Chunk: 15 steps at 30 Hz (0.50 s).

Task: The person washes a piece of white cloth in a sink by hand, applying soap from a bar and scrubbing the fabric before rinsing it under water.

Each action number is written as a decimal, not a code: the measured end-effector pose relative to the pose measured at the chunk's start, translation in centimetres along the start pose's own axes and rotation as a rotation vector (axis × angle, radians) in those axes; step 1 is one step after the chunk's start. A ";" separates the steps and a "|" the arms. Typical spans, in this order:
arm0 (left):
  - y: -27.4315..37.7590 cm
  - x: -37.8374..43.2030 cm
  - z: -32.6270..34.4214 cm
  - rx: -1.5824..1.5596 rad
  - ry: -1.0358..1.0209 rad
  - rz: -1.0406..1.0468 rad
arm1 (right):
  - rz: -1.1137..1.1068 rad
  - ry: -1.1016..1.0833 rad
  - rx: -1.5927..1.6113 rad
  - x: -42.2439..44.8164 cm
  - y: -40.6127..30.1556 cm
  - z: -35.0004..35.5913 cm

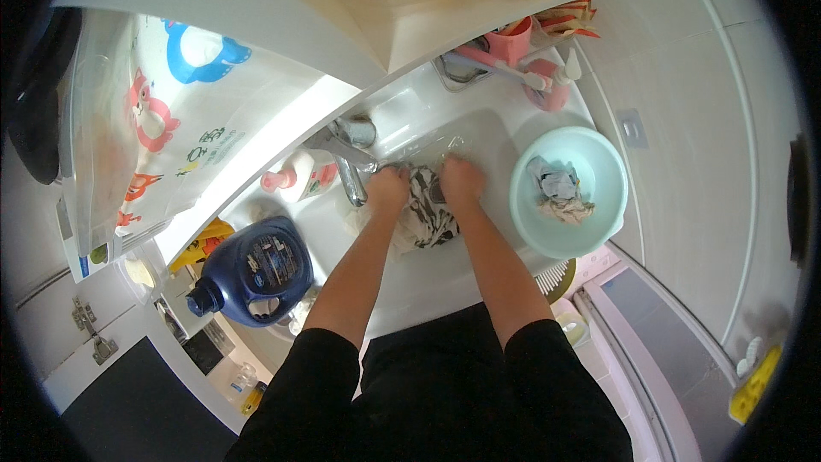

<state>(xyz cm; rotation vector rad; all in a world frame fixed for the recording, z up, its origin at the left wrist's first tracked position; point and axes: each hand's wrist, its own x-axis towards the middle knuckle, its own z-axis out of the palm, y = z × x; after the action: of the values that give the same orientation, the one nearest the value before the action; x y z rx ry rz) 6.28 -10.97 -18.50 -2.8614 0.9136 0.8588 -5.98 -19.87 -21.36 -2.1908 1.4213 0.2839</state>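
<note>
A wet cloth with a dark-and-white pattern [431, 205] lies bunched in the white sink [410, 298]. My left hand [387, 191] grips its left side, close beside the chrome faucet [350, 176]. On the opposite side, my right hand [463, 181] is closed on the same cloth. Fingertips of both hands are partly hidden. Water with a few bubbles shows in the basin just beyond the hands. Paler fabric [405, 236] trails below the patterned part.
A light-green plastic basin [609, 186] holding small crumpled cloths stands right of the sink. To the left are a dark-blue detergent bottle [276, 269] and a white pump bottle [311, 176]. A pink dispenser [545, 86] stands behind the basin. A white cabinet [378, 58] overhangs the far side.
</note>
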 end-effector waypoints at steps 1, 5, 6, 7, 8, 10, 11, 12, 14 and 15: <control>-0.2 0.0 0.1 -0.029 0.003 -0.037 | 0.012 -0.043 -0.001 -0.1 -0.1 -0.1; 0.1 -0.9 -0.6 -0.251 0.011 0.024 | 0.078 -0.067 0.031 -0.3 0.4 0.2; -0.7 -1.1 -0.6 -0.255 0.019 0.014 | 0.061 -0.002 0.109 -0.9 0.1 -0.2; -1.8 -1.1 -0.4 -0.375 0.022 0.087 | 0.048 0.064 0.187 -1.5 0.2 -0.3; -2.8 -1.3 -0.1 -0.495 0.026 0.161 | 0.038 0.063 0.184 -2.1 0.2 -0.5; -4.0 -2.2 0.1 -0.597 0.018 0.151 | -0.053 0.229 0.363 -3.0 0.5 -1.0; -4.6 -2.7 0.3 -0.696 0.008 0.140 | -0.059 0.229 0.359 -3.4 0.8 -1.3; -5.3 -3.2 0.2 -0.702 0.017 0.136 | -0.059 0.159 0.442 -3.8 0.6 -2.4; -6.6 -4.0 0.0 -0.863 0.007 0.126 | -0.073 0.084 0.519 -4.6 0.4 -3.4; -6.5 -4.4 -0.8 -0.870 0.015 0.130 | -0.119 0.077 0.611 -4.9 0.6 -3.8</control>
<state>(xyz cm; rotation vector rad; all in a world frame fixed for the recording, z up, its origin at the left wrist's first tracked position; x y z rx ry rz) 7.21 -3.38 -16.55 -3.5189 0.8905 1.5782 -8.98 -18.11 -16.16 -1.7765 1.2040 -0.2529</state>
